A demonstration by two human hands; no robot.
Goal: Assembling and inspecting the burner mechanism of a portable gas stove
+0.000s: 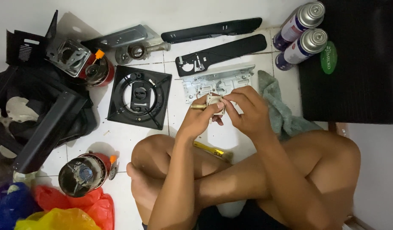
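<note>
Head view: a small metal valve part with a brass stem [208, 105] is held above the white tiled floor [119, 140], over the crossed legs. It is gripped by the left hand [199, 119], fingers pressed around its lower edge, while the fingers of the right hand [247, 111] are pinched on its top corner. The part is best kept steady by the left hand and turned only lightly by the right, so that nothing small is dropped. Just beyond the hands a grey metal plate [218, 81] and a grey cloth [278, 108] lie; a square black burner tray [139, 96] sits to the left. Free floor is left only between tray and knees.
</note>
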